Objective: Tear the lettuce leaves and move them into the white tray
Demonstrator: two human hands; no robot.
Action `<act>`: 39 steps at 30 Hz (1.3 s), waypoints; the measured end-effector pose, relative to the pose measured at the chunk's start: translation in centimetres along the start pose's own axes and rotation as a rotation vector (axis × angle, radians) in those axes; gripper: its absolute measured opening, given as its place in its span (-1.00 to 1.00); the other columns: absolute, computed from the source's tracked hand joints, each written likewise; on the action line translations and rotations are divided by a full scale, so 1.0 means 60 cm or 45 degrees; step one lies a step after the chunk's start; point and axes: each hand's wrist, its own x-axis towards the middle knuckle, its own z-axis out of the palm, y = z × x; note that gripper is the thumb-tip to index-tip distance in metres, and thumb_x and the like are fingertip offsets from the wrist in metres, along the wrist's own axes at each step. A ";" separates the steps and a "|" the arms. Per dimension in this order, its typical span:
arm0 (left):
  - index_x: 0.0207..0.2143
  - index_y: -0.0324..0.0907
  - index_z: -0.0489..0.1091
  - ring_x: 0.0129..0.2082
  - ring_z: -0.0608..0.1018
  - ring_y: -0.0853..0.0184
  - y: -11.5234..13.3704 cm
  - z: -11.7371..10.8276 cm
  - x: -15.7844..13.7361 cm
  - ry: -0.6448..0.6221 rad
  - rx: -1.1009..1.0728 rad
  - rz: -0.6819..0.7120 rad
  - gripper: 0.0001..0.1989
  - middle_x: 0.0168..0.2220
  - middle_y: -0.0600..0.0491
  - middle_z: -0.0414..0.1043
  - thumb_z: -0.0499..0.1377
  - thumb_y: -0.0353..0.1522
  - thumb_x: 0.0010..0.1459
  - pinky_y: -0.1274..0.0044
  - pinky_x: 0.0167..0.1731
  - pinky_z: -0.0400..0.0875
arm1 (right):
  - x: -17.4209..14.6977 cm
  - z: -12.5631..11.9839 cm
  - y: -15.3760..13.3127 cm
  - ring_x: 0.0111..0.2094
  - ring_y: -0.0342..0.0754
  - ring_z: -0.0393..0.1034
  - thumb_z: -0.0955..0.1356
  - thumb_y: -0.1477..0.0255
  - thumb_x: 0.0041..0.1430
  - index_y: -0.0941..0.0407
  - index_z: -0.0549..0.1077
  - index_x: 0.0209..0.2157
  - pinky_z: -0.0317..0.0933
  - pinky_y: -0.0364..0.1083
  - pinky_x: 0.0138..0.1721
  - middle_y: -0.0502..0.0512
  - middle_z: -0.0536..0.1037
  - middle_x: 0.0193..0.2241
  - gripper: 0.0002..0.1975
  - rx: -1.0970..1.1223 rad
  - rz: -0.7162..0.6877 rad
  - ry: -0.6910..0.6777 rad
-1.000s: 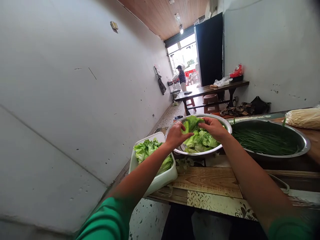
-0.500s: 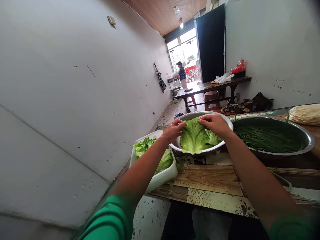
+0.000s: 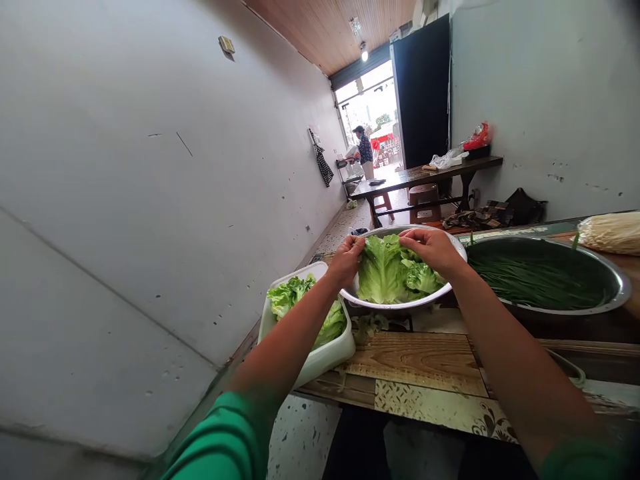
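Note:
A green lettuce leaf [image 3: 381, 273] is stretched between my two hands over a metal basin [image 3: 395, 306]. My left hand [image 3: 346, 259] pinches its left upper edge, fingers closed. At the upper right edge, my right hand [image 3: 431, 250] grips the same leaf between thumb and fingers. More lettuce [image 3: 421, 277] lies in the basin, to the right of the held leaf. Below and left of my left hand stands a white plastic tub [image 3: 325, 357] with lettuce leaves [image 3: 293, 293] in it, partly covered by my left forearm.
A second metal basin [image 3: 623, 287] with long green stalks [image 3: 540, 277] in dark water sits on the right. Behind it lies a bag of pale thin strands [image 3: 610, 232]. Wood-patterned tabletop [image 3: 415, 360] runs along the front. A person [image 3: 365, 153] stands far off by the doorway.
The lettuce leaf has come down slightly into the basin, its lower end now inside the rim instead of hanging over it. Both hands keep hold of it.

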 end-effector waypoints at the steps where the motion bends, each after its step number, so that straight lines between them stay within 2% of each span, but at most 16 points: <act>1: -0.41 -0.14 0.21 -0.59 0.34 0.51 -0.002 -0.003 0.002 -0.041 0.013 0.022 -0.64 -0.54 0.25 0.28 0.37 -0.24 0.10 0.65 -0.58 0.25 | -0.001 -0.001 -0.002 -0.28 0.04 0.49 0.39 0.13 0.09 0.14 0.57 -0.34 0.38 0.04 -0.19 0.18 0.62 -0.28 -0.66 -0.028 0.005 -0.035; 3: -0.39 -0.13 0.21 -0.62 0.31 0.51 -0.004 -0.007 0.006 -0.125 0.080 0.067 -0.63 -0.56 0.26 0.29 0.38 -0.21 0.09 0.66 -0.62 0.18 | -0.005 -0.002 -0.008 -0.23 0.05 0.50 0.38 0.21 0.12 0.13 0.57 -0.13 0.41 0.06 -0.16 0.19 0.62 -0.19 -0.64 -0.119 -0.077 -0.087; 6: -0.38 -0.13 0.22 -0.63 0.31 0.51 -0.004 -0.006 0.011 -0.185 0.241 0.118 -0.63 -0.57 0.25 0.31 0.37 -0.19 0.10 0.66 -0.62 0.16 | -0.010 -0.002 -0.019 0.10 0.10 0.40 0.34 0.35 0.21 0.01 0.50 0.10 0.33 0.15 0.11 0.16 0.50 0.11 -0.59 -0.284 -0.406 -0.158; 8: -0.36 -0.13 0.24 -0.62 0.36 0.50 -0.001 -0.001 0.014 -0.206 0.320 0.134 -0.66 -0.57 0.23 0.36 0.36 -0.20 0.11 0.65 -0.59 0.21 | -0.013 0.001 -0.023 0.22 0.11 0.29 0.31 0.39 0.25 -0.04 0.52 0.08 0.19 0.20 0.25 0.12 0.43 0.18 -0.62 -0.382 -0.586 -0.228; 10: -0.35 -0.13 0.26 -0.61 0.37 0.49 0.002 0.004 0.015 -0.201 0.361 0.143 -0.67 -0.56 0.23 0.38 0.36 -0.20 0.11 0.64 -0.57 0.23 | -0.013 0.005 -0.022 0.18 0.11 0.30 0.34 0.41 0.23 -0.03 0.55 0.03 0.18 0.22 0.24 0.12 0.48 0.12 -0.66 -0.473 -0.667 -0.284; 14: -0.38 -0.13 0.27 -0.65 0.31 0.50 0.005 0.008 0.019 -0.105 0.385 0.160 -0.67 -0.61 0.25 0.34 0.37 -0.21 0.09 0.63 -0.62 0.17 | -0.011 0.011 -0.016 -0.01 0.11 0.36 0.43 0.40 0.18 0.01 0.59 -0.03 0.29 0.18 0.09 0.15 0.55 -0.14 -0.70 -0.596 -0.686 -0.265; 17: -0.39 -0.14 0.27 -0.65 0.32 0.50 0.003 0.005 0.021 -0.036 0.363 0.115 -0.69 -0.61 0.24 0.34 0.37 -0.25 0.09 0.63 -0.61 0.18 | -0.011 0.013 -0.016 -0.05 0.09 0.34 0.43 0.38 0.20 0.03 0.63 -0.19 0.27 0.13 0.06 0.14 0.53 -0.24 -0.85 -0.605 -0.740 -0.207; 20: -0.39 -0.15 0.29 -0.64 0.35 0.49 0.001 0.003 0.019 -0.069 0.343 0.068 -0.71 -0.59 0.22 0.36 0.38 -0.29 0.07 0.62 -0.59 0.22 | -0.015 0.016 -0.024 -0.09 0.07 0.32 0.43 0.38 0.21 0.03 0.63 -0.26 0.28 0.08 0.01 0.13 0.53 -0.26 -0.90 -0.593 -0.759 -0.241; 24: -0.41 -0.16 0.31 -0.64 0.36 0.48 0.001 0.004 0.017 -0.106 0.323 -0.023 -0.68 -0.59 0.20 0.37 0.43 -0.30 0.01 0.61 -0.59 0.24 | -0.020 0.019 -0.036 -0.13 0.04 0.30 0.42 0.41 0.22 0.01 0.62 -0.16 0.30 0.04 -0.06 0.09 0.55 -0.26 -0.84 -0.568 -0.767 -0.380; 27: -0.43 -0.17 0.31 -0.61 0.41 0.45 0.003 0.006 0.014 -0.140 0.277 -0.197 -0.64 -0.58 0.17 0.38 0.47 -0.30 -0.05 0.57 -0.53 0.34 | -0.021 0.022 -0.041 -0.13 0.03 0.31 0.42 0.40 0.22 0.04 0.62 -0.22 0.30 0.02 -0.08 0.10 0.54 -0.29 -0.89 -0.523 -0.802 -0.363; 30: -0.40 -0.18 0.37 -0.57 0.44 0.41 0.011 0.006 0.008 -0.139 0.363 -0.303 -0.73 -0.55 0.13 0.41 0.41 -0.27 0.05 0.53 -0.47 0.37 | -0.021 0.024 -0.039 -0.18 -0.01 0.36 0.38 0.43 0.24 0.07 0.61 -0.30 0.29 -0.01 -0.11 0.09 0.55 -0.30 -0.88 -0.515 -0.787 -0.341; 32: -0.37 -0.19 0.44 -0.53 0.44 0.41 0.024 0.006 -0.001 -0.112 0.552 -0.217 -0.79 -0.50 0.09 0.44 0.29 -0.23 0.19 0.55 -0.45 0.33 | -0.021 0.024 -0.035 -0.23 -0.03 0.39 0.35 0.44 0.26 0.08 0.61 -0.29 0.27 -0.03 -0.15 0.09 0.57 -0.31 -0.85 -0.581 -0.724 -0.340; 34: -0.36 -0.17 0.52 -0.46 0.44 0.40 0.039 0.005 -0.011 -0.133 0.793 -0.034 -0.77 -0.45 0.07 0.47 0.23 -0.20 0.24 0.55 -0.41 0.30 | -0.020 0.023 -0.031 -0.25 -0.02 0.41 0.34 0.44 0.27 0.09 0.62 -0.28 0.23 -0.05 -0.22 0.10 0.59 -0.32 -0.82 -0.687 -0.632 -0.323; 37: -0.43 -0.11 0.59 -0.34 0.47 0.30 0.056 0.010 -0.024 -0.254 1.175 0.269 -0.89 -0.40 0.04 0.52 0.39 -0.27 0.05 0.47 -0.23 0.32 | -0.020 0.023 -0.027 -0.27 -0.01 0.42 0.33 0.42 0.27 0.10 0.62 -0.31 0.18 -0.06 -0.28 0.11 0.61 -0.33 -0.80 -0.790 -0.535 -0.297; 39: -0.50 -0.07 0.60 -0.31 0.49 0.22 0.056 0.017 -0.029 -0.212 1.340 0.414 -0.90 -0.43 0.04 0.52 0.44 -0.42 -0.08 0.38 -0.10 0.31 | -0.019 0.024 -0.025 -0.27 -0.01 0.42 0.32 0.42 0.27 0.11 0.62 -0.32 0.17 -0.07 -0.27 0.11 0.61 -0.34 -0.79 -0.795 -0.530 -0.287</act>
